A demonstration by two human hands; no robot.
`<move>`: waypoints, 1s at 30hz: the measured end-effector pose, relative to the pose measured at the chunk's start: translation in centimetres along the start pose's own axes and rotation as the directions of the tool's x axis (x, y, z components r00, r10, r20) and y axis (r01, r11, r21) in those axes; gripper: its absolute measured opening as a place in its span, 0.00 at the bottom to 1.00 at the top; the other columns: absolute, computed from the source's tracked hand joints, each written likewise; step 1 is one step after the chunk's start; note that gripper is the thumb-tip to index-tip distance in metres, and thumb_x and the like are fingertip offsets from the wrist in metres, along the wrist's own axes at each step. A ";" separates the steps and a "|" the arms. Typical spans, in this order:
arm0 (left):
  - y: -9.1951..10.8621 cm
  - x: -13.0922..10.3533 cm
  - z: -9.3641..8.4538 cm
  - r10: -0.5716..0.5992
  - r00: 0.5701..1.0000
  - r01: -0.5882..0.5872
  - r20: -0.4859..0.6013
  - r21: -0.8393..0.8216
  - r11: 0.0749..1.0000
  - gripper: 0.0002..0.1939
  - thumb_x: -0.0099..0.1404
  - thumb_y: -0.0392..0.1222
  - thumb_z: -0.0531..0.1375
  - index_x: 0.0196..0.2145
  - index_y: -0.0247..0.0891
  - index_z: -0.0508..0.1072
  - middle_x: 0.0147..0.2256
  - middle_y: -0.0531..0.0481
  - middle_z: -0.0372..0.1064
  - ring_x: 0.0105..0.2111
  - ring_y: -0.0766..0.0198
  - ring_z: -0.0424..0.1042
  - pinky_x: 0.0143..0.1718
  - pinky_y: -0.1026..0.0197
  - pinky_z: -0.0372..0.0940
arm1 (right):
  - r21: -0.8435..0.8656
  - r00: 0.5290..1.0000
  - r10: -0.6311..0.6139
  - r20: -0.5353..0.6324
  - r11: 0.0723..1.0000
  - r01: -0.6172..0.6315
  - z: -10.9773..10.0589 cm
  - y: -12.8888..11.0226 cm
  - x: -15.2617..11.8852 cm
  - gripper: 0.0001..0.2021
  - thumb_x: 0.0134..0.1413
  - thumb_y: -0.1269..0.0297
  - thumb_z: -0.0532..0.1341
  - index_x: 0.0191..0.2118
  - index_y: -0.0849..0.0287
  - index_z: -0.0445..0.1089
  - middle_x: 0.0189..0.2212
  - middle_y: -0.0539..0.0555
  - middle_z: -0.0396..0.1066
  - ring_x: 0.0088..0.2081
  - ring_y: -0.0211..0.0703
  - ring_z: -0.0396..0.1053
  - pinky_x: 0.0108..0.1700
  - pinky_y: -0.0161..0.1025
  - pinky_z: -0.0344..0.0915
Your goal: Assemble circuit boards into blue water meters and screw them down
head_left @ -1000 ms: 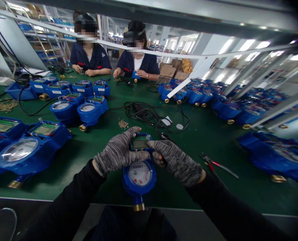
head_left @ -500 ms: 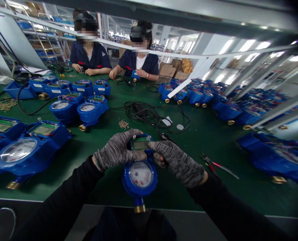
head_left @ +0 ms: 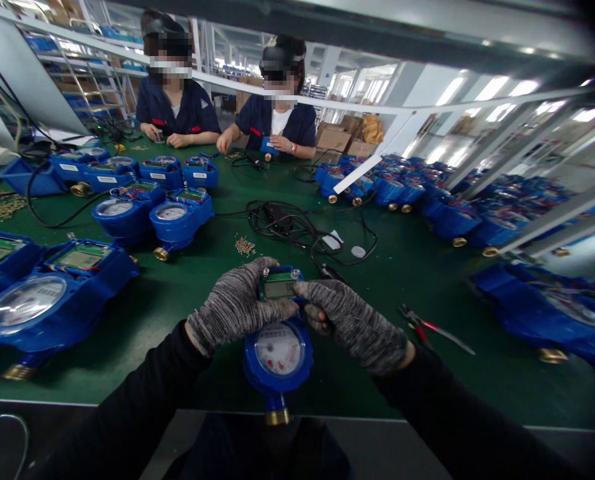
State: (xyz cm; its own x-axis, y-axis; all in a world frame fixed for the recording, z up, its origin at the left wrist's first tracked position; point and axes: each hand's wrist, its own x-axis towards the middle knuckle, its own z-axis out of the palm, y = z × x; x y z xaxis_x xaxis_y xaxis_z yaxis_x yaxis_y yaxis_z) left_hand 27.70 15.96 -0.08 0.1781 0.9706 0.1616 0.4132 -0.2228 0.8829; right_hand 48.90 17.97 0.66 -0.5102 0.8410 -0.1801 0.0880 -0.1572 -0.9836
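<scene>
Gripping the blue water meter point(head_left: 278, 353) at lower ctr of frame, L hand point(head_left: 237, 300) wraps its LCD point(head_left: 276, 288) end, thumb across; R hand point(head_left: 355, 321) curls at the LCD's right edge, can't tell if it's gripping anything. Tiny brass-col. screws point(head_left: 245, 246) piled nr ctr; red-handled pliers point(head_left: 433, 327) lower right, nr R hand.

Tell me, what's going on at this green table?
A gloved left hand grips a blue meter near the front edge of the table, while the gloved right hand touches the side of the meter's display. More meters stand to both sides, and pliers lie to the right. Across the table, another person holds a blue device.
</scene>
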 end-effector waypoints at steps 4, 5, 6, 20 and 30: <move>0.2 0.3 -0.3 0.056 0.998 -0.053 -0.017 0.113 0.992 0.34 0.53 0.52 0.71 0.54 0.35 0.71 0.44 0.43 0.77 0.45 0.49 0.76 0.48 0.45 0.71 | 0.035 0.997 0.062 -0.052 0.998 -0.060 0.6 -1.0 -0.1 0.12 0.61 0.57 0.61 0.31 0.61 0.70 0.20 0.46 0.61 0.21 0.30 0.58 0.23 0.30 0.57; 0.1 0.3 -0.3 0.062 0.998 -0.058 -0.021 0.129 0.990 0.34 0.53 0.52 0.71 0.53 0.35 0.71 0.44 0.43 0.78 0.45 0.49 0.76 0.48 0.45 0.71 | -0.010 0.997 0.063 -0.050 0.998 -0.063 0.7 -1.4 -0.2 0.14 0.61 0.56 0.61 0.29 0.61 0.69 0.19 0.47 0.61 0.20 0.30 0.58 0.23 0.30 0.57; 0.0 0.4 -0.3 0.067 0.998 -0.064 -0.021 0.136 0.989 0.34 0.53 0.52 0.71 0.53 0.35 0.71 0.44 0.43 0.78 0.45 0.49 0.77 0.48 0.46 0.71 | -0.061 0.997 0.060 -0.045 0.996 -0.062 0.7 -1.8 -0.3 0.16 0.62 0.56 0.61 0.27 0.60 0.67 0.20 0.47 0.62 0.20 0.31 0.59 0.23 0.30 0.58; -0.6 0.2 -0.1 0.041 0.999 -0.040 -0.025 0.046 0.998 0.32 0.52 0.52 0.71 0.52 0.38 0.71 0.46 0.45 0.77 0.46 0.51 0.77 0.50 0.47 0.72 | -0.835 0.805 -0.553 -0.215 0.531 0.142 0.2 0.7 -2.0 0.23 0.65 0.48 0.55 0.51 0.63 0.73 0.42 0.64 0.77 0.44 0.57 0.76 0.50 0.62 0.71; -1.2 0.2 -0.2 0.034 0.999 -0.033 -0.013 0.051 0.998 0.31 0.53 0.54 0.72 0.52 0.45 0.71 0.47 0.51 0.77 0.46 0.56 0.77 0.51 0.50 0.71 | -0.721 0.687 -0.699 -0.201 0.580 0.379 3.2 5.5 -4.0 0.22 0.69 0.68 0.54 0.66 0.51 0.60 0.64 0.52 0.62 0.65 0.37 0.60 0.69 0.39 0.58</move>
State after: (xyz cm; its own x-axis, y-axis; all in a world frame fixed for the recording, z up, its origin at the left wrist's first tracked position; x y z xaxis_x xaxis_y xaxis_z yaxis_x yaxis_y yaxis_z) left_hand 27.08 16.39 -1.00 0.1801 0.9636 0.1976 0.4521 -0.2594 0.8534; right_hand 48.73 12.05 -4.03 -0.2398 0.7915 0.5622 0.4747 0.6007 -0.6433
